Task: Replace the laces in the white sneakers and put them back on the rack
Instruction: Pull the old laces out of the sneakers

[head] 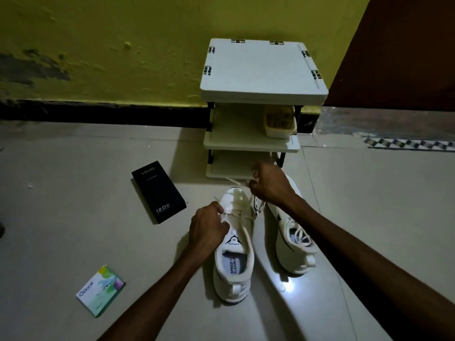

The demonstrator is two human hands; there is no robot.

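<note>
Two white sneakers stand on the floor (73, 217) just before the rack (263, 70), toes toward it. The left hand (209, 225) is curled at the left sneaker (234, 267), pinching its lace (242, 215) by the eyelets, while the right hand (268, 185) grips the lace's other strand above the toe, over the right sneaker (290, 242). A black box (158, 191) and a green box (101, 290) lie to the left.
</note>
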